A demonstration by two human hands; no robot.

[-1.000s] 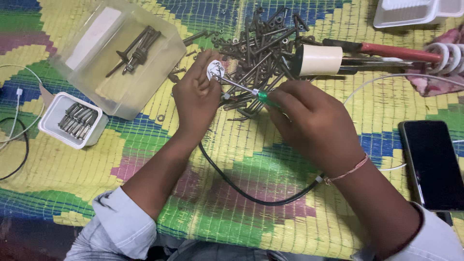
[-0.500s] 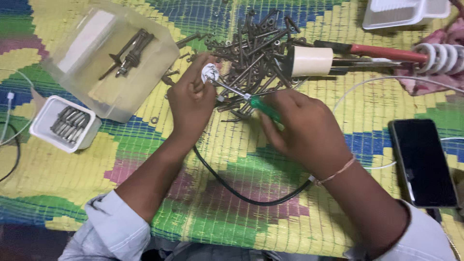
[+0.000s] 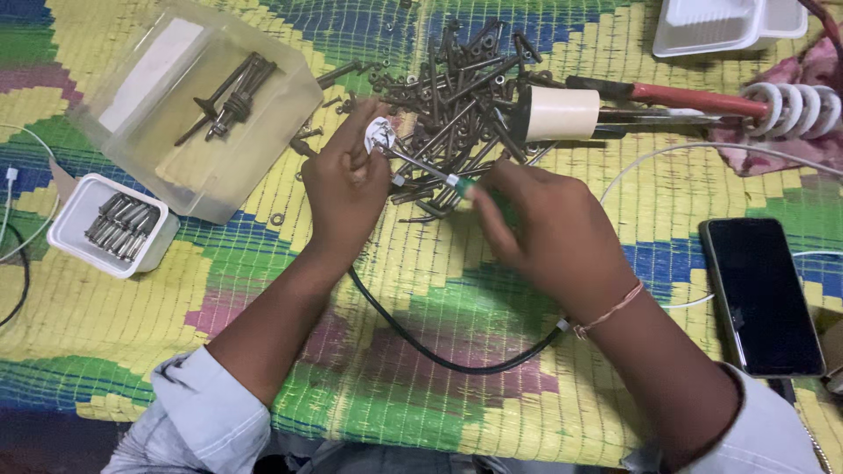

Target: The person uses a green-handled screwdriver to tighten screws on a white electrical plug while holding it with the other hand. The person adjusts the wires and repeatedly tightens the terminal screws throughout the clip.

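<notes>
On a brightly woven mat (image 3: 421, 290), a clear plastic tub (image 3: 198, 105) of rods, a dark phone (image 3: 762, 294) and a heap of bolts and screws (image 3: 457, 96) are spread out. Over these, the left hand (image 3: 344, 189) is closed round a small white plug-like fitting (image 3: 379, 133), with a black cable (image 3: 439, 355) looping beneath the wrists. The right hand (image 3: 558, 233) is wrapped about a green-handled screwdriver (image 3: 430, 168), its tip set against the fitting. A slip of the tip could be caused by uneven pressure, and the left fingers could be jabbed; a loosened screw might be lost among the heap.
</notes>
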